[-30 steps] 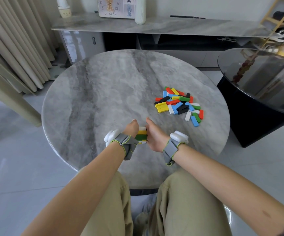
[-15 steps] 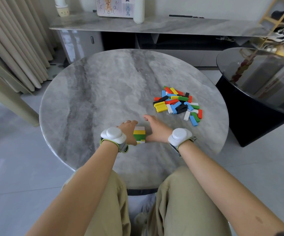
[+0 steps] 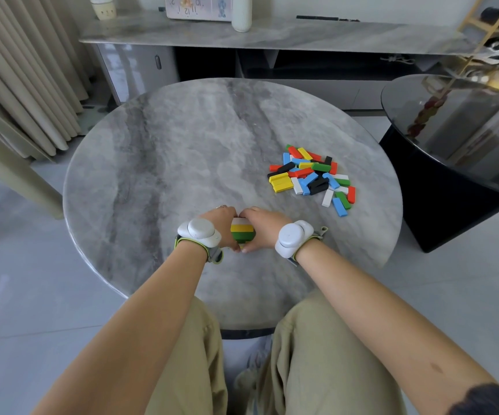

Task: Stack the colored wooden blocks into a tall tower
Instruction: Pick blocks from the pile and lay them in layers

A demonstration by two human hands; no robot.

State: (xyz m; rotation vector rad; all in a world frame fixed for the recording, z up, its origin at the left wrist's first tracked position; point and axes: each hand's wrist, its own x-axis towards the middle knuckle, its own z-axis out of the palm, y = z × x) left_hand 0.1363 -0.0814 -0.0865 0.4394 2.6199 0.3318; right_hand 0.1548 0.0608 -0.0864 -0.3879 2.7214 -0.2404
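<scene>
A short stack of blocks (image 3: 242, 232), with white, yellow and green blocks showing on top, stands near the front edge of the round marble table (image 3: 182, 151). My left hand (image 3: 222, 224) cups its left side and my right hand (image 3: 261, 227) cups its right side, fingers and thumbs curled round it. The lower part of the stack is hidden by my hands. A loose pile of coloured blocks (image 3: 311, 175), red, yellow, blue, green, black and white, lies on the table to the right, apart from both hands.
A dark glass-topped side table (image 3: 457, 139) stands close on the right. A long grey console (image 3: 272, 34) with a white bottle (image 3: 241, 12) runs along the back. Curtains (image 3: 17, 79) hang at left. My knees sit under the table's near edge.
Both hands turned from side-on to palms down and closed in round the stack, fingertips meeting beyond it. The stack has stayed in place.
</scene>
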